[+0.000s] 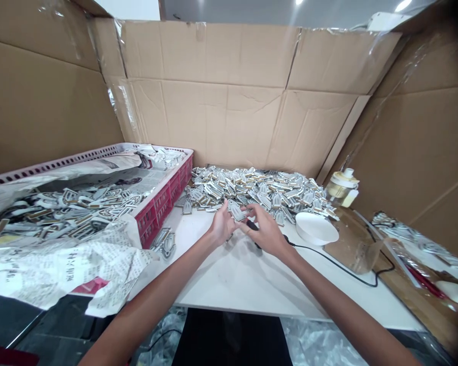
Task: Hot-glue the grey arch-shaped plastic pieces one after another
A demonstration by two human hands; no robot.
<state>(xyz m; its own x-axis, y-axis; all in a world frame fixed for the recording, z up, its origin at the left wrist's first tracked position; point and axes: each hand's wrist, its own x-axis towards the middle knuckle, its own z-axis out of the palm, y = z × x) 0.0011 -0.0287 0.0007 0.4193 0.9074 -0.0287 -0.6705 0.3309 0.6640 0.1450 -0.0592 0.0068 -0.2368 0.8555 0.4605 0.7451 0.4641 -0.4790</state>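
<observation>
My left hand (222,223) is closed on a small flat grey part (236,210) with a rounded end, holding it above the white table. The fingers of my right hand (265,231) are closed at the other edge of the same part. A black tool handle (253,225) shows at my right fingers; whether they grip it or it lies behind them I cannot tell. Beyond both hands lies a wide heap of similar grey parts (263,190), some with brown strips. A few more parts (164,242) lie on the table beside the crate.
A pink crate (164,195) lined with newspaper (80,267) holds many parts on the left. At right are a white bowl (316,229), a clear bottle (342,187) with a white top, and a black cable (339,265). Cardboard walls (213,101) enclose the table (232,284).
</observation>
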